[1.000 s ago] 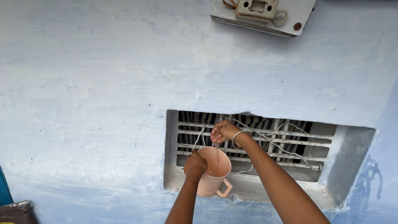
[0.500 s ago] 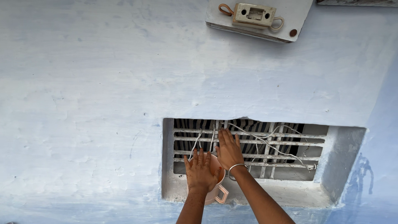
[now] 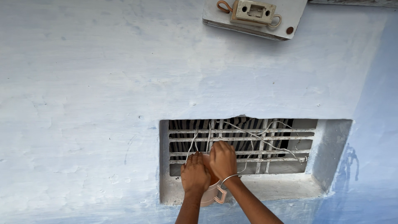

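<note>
Two hands at barred wall vent: left hand wrapped around pink mug; right hand fingers curled over mug rim, near white cord.

Person's own body, head view: two bare forearms and hands, one ornament.

Left hand: bare, no ring or watch visible; back of the hand faces the camera, knuckles and four fingers showing. Left forearm: bare, no sleeve in view, cut off by the lower edge. Right hand: bare, no ring visible; back of the hand faces the camera. Right forearm: bare, no sleeve in view, slender, cut off by the lower edge. Bangle: one thin, plain ring of silver-coloured metal worn loosely at the right wrist. Nails and palms: hidden.
</note>
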